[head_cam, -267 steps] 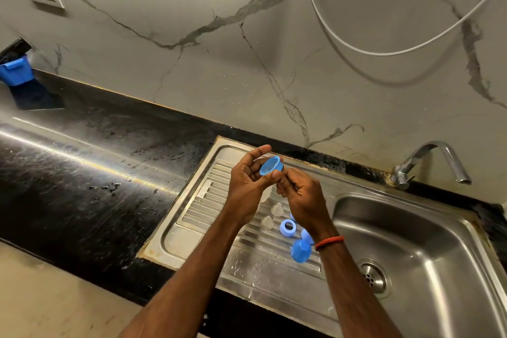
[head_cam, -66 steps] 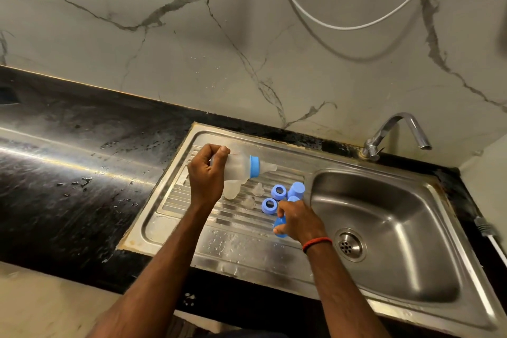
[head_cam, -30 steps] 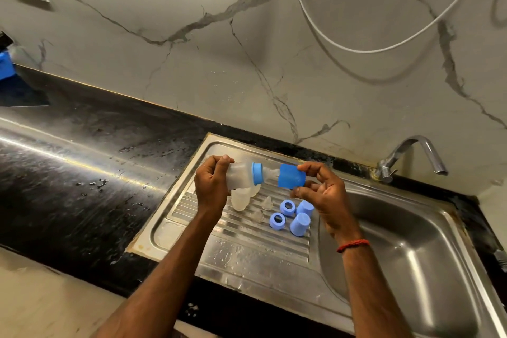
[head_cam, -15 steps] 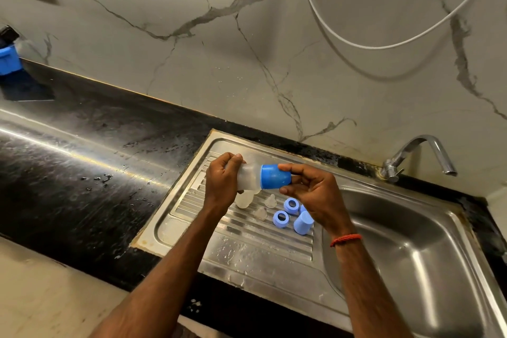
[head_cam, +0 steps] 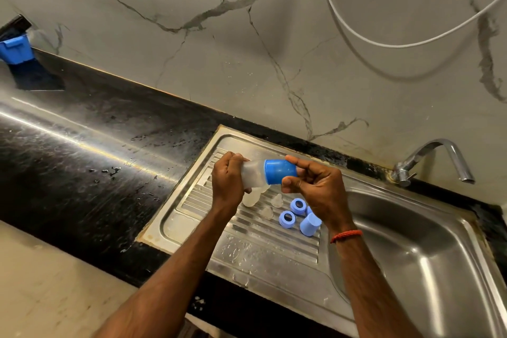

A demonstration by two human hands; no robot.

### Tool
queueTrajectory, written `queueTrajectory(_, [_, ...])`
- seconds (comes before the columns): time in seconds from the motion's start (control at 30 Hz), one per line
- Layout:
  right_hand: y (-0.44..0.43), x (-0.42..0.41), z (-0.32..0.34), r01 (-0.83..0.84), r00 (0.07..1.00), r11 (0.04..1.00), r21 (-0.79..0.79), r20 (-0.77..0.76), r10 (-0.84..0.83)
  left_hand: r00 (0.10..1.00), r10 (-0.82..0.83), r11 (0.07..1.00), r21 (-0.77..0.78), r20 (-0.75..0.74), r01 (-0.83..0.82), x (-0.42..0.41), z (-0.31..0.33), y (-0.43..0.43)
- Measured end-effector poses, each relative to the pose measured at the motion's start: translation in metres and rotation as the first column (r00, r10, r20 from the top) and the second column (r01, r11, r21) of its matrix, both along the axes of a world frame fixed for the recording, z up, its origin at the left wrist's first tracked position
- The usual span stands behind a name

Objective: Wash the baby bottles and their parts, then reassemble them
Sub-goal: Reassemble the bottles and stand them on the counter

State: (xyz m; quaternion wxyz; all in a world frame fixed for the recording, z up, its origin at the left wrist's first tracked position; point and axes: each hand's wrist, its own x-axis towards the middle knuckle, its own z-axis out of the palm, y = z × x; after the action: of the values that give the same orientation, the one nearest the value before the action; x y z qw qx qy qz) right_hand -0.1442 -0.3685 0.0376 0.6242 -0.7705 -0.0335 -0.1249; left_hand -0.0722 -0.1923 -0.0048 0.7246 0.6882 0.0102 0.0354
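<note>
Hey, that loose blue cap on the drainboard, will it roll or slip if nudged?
Likely light: the cap looks like thin hollow plastic. It may skid, since the drainboard is wet with drops. If tipped, its round wall could roll along the ribs.

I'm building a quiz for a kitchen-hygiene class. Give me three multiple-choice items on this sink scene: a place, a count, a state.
1. Where do the loose blue rings lie? A. in the sink basin B. on the black counter C. on the ribbed drainboard
2. How many blue rings show? A. two B. four C. six
3. How is the clear bottle held? A. upright B. roughly level C. mouth straight down
1 C: they sit on its ridges. 2 A: two lie side by side. 3 B: left hand grips its base, right hand holds the blue cap on it.
</note>
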Motion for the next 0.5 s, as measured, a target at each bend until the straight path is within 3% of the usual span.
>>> queueTrajectory(0.37, [0.005,0.018,0.006,-0.001,1.0,0.988,-0.157,-0.031,-0.004,0.99,-0.071,0.996,0.065,0.118,0.063,0.001,0.001,0.007])
queueTrajectory(0.5, [0.004,0.023,0.01,0.044,0.999,0.995,-0.095,-0.017,-0.045,0.933,-0.26,0.93,0.324,0.25,0.173,0.007,0.006,0.014])
